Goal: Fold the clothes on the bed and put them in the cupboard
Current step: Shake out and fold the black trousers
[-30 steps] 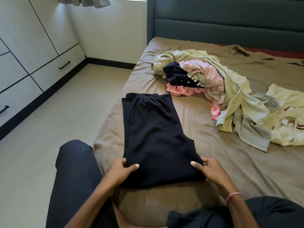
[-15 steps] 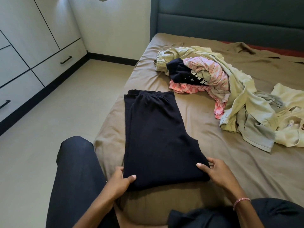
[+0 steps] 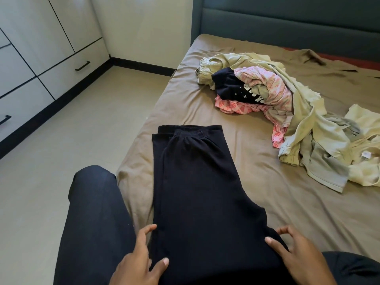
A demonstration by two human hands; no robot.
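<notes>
Brown sheeting covers the bed (image 3: pixel 257 206), with a pale tiled floor beside it. At the near edge, the left hand (image 3: pixel 139 262) is spread loosely: its thumb lies on the dark trousers (image 3: pixel 195 192) and its fingers are apart at the cloth's left edge, gripping nothing that I can see. The right hand (image 3: pixel 298 258) rests its thumb on the trousers' right corner. Its fingers are bent just off the hem, and whether they pinch the cloth I cannot tell.

The trousers lie flat between the hands, leg laid on leg, and run away toward 12 o'clock with the waistband at the far end. That looks like one lengthwise fold made, with the crosswise folds not yet done.

At 1 to 2 o'clock, well apart from the hands, sits an unfolded heap of clothes (image 3: pixel 267 93) in green, pink and navy, with a cream garment (image 3: pixel 366 140) beside it at the right. At 10 o'clock the cupboard (image 3: pixel 61 58) stands closed. By my reading most of the job remains, and nothing has been put away.
</notes>
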